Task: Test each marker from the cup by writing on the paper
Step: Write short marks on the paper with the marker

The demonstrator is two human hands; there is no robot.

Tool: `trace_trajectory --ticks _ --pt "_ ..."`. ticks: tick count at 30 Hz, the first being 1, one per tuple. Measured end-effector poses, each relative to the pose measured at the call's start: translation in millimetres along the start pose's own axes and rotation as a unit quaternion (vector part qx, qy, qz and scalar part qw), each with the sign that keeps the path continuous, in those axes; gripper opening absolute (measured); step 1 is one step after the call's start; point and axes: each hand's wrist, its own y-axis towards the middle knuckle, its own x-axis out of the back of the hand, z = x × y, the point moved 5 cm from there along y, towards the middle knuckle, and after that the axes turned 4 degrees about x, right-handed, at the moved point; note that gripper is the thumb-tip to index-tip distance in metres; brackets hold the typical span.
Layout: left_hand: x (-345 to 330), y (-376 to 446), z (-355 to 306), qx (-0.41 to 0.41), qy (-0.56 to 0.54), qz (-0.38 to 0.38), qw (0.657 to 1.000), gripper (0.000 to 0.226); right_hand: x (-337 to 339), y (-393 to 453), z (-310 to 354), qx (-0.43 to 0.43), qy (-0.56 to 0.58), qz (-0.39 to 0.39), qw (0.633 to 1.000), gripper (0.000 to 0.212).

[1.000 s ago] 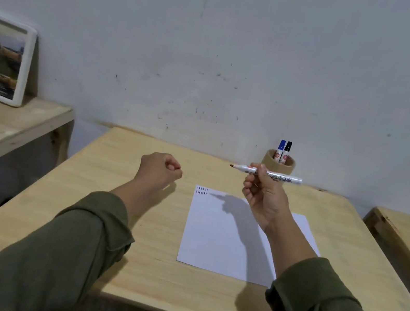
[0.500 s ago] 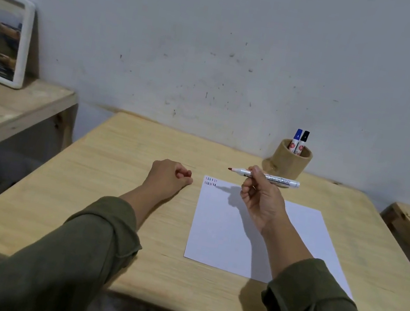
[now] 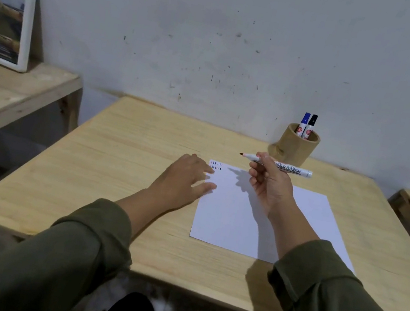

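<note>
One fist opened, left hand (image 3: 188, 180) on paper (image 3: 255, 219)

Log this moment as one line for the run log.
right hand: holds uncapped red marker above paper | left hand: open, fingertips on paper edge | wooden cup: blue marker, black marker

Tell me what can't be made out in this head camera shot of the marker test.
- Lower barrels of the blue marker and black marker: hidden by the cup wall.
- Strokes on the paper, top-left corner: too small to tell colours apart.
- Held marker: label partly covered by the right hand.
- Framed picture: cut off at the left edge.
</note>
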Motion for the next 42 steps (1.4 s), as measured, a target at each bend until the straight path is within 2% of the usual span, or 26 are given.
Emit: trace_trajectory --ticks 2,6,15,22,28,35,42 --pt "-8 -1 0 -0.003 0.014 0.051 0.999 0.043 1 1 -3 0.009 -0.042 -0.019 0.999 0.002" --pt "-11 0 2 0.012 0.026 0.082 0.996 0.049 -1 6 -11 0.026 -0.148 -0.037 0.988 0.004" --pt "-13 2 4 0.03 0.008 0.09 0.995 0.052 -7 22 -26 0.065 -0.267 -0.061 0.96 0.011" --pt "-13 2 4 0.035 0.005 0.087 0.996 0.052 -7 26 -31 0.094 -0.36 -0.038 0.927 0.02" --pt "-13 2 4 0.031 0.013 0.089 0.995 0.052 -7 25 -31 0.096 -0.371 -0.04 0.923 0.022" --pt "-15 2 6 0.036 0.007 0.089 0.995 0.053 -8 25 -30 0.096 -0.365 -0.04 0.925 0.014" --pt "-15 2 6 0.033 0.013 0.09 0.995 0.052 -7 26 -32 0.088 -0.372 -0.039 0.923 0.022"
